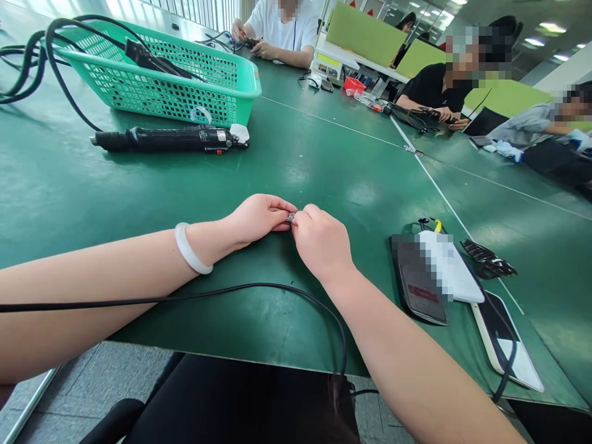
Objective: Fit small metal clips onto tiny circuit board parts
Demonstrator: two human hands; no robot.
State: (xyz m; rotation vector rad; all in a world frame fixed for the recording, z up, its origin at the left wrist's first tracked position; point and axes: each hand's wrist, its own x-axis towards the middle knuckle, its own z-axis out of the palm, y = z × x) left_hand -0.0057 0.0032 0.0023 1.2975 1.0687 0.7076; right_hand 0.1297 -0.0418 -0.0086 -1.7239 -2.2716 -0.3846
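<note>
My left hand (258, 217) and my right hand (321, 242) meet over the green table (139, 191), fingertips pressed together. Between them they pinch a tiny dark metallic part (291, 217); its exact kind is too small to tell. A white bangle (190, 250) rings my left wrist. Both forearms rest on the table's near edge. A thin black cable (259, 287) loops under my arms and drops off the front edge.
A black electric screwdriver (171, 138) lies at the back left, beside a green mesh basket (166, 77) holding cables. Phones (423, 283) and a black hair clip (488, 259) lie at the right. Other people work at the far side of the table.
</note>
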